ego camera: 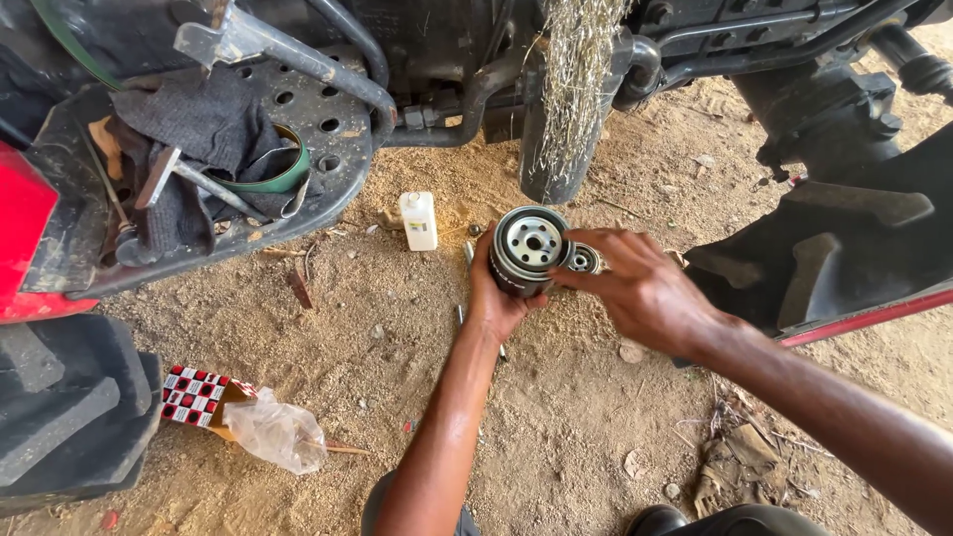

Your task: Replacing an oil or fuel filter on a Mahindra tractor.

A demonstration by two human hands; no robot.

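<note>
My left hand (493, 298) grips a black cylindrical oil filter (529, 248) from below, its perforated metal end face turned up toward me. My right hand (640, 288) reaches in from the right, its fingertips touching the filter's rim. A second, smaller round filter (584, 261) shows just behind my right fingers; whether it is held or on the ground is unclear. Both hands hover over sandy ground under a tractor.
A small white plastic bottle (419, 219) stands on the sand (397, 328). A checkered carton (199, 395) with a clear plastic bag (276, 432) lies at lower left beside a black tyre (60, 407). A perforated tractor step (308, 109) carries rags and tools. Dry grass hangs from the machinery above.
</note>
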